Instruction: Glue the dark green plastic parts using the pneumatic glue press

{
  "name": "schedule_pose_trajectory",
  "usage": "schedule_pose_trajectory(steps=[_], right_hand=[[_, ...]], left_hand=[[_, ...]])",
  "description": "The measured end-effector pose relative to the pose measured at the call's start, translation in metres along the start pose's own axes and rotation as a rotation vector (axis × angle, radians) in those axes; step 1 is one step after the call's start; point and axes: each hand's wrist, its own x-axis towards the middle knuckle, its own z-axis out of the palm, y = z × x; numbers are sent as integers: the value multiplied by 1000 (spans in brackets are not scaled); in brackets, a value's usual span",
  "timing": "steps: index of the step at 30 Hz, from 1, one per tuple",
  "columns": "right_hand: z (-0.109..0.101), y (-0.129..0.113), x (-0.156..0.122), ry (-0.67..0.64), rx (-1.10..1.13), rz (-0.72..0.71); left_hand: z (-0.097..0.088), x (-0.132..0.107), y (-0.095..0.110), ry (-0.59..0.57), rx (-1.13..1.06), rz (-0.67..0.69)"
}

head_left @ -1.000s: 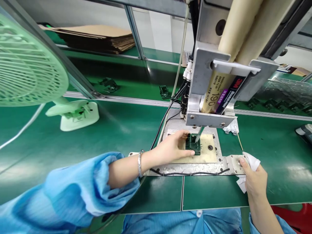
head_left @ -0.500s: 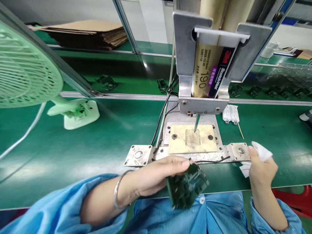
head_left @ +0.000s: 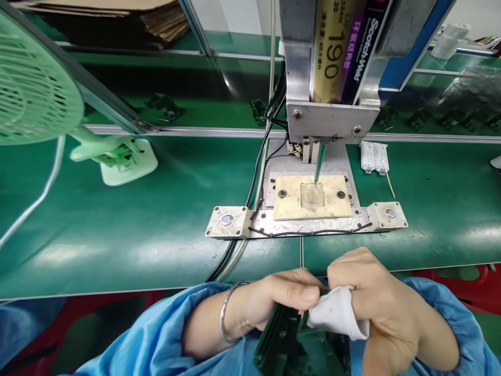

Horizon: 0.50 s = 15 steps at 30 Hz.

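Observation:
My left hand (head_left: 274,303) grips a dark green circuit board (head_left: 297,344) low in front of my body, below the table edge. My right hand (head_left: 376,303) is closed on a white cloth (head_left: 336,313) and presses it against the board's top edge. Both hands touch each other over the board. On the table ahead, a tan fixture plate (head_left: 313,197) with an empty square recess sits on a metal base (head_left: 305,222). A dispenser nozzle (head_left: 319,162) hangs over the recess, under a glue cartridge (head_left: 336,47) marked 190.
A pale green fan (head_left: 35,83) stands at the left, its base (head_left: 121,159) on the green table. Black cables (head_left: 258,167) run from the dispenser across the table. White parts and a thin stick (head_left: 376,159) lie right of the fixture. More boards sit on the belt behind.
My left hand lifted the board out of the fixture recess and drew it down toward my body. My right hand left the base's right button and brought the cloth onto the board.

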Motion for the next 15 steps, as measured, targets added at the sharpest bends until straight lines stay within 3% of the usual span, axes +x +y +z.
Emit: schedule_pose_trajectory(steps=[5,11,13,15], right_hand=[[-3,0,-22,-51,-42,19],[-1,-4,-16,-6,-157,-19],[-7,-6,-28,45,-258,36],[-16,-8,-52,200,-392,161]], left_hand=[[-3,1,-2,-10,91,44],[3,2,6,-85,115,70],[4,-4,9,-78,132,192],[5,-12,11,-42,210,457]])
